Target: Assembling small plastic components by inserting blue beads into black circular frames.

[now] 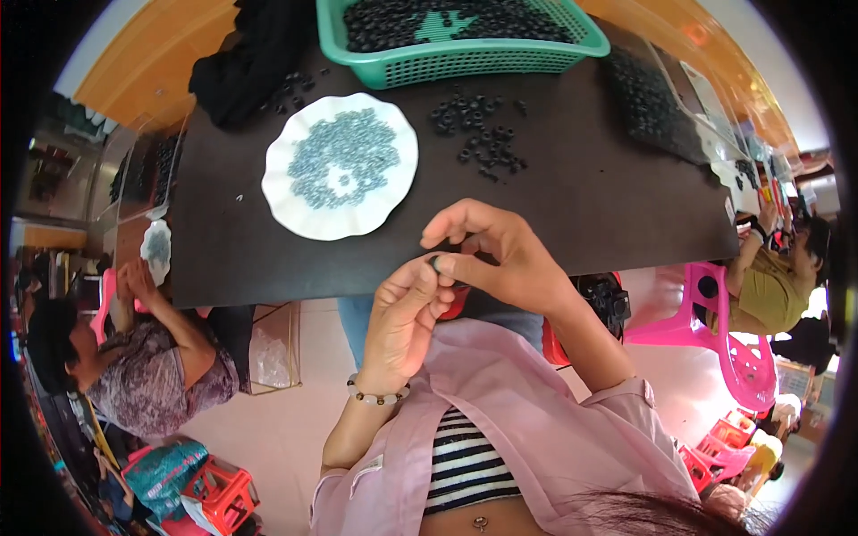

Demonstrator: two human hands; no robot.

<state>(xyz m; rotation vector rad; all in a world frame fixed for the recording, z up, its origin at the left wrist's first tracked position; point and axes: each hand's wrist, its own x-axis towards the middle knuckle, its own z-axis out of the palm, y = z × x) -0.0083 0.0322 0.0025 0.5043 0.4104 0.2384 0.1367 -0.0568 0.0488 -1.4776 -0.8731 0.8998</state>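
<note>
Head-worn fisheye, facing down
It sees nearby the bare left hand (404,308), bare right hand (514,250) and flat dark-brown table (608,196).

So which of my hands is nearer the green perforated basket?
Your right. The right hand is on your side of the green perforated basket; the left hand is farther from it, lower in the picture.
</note>
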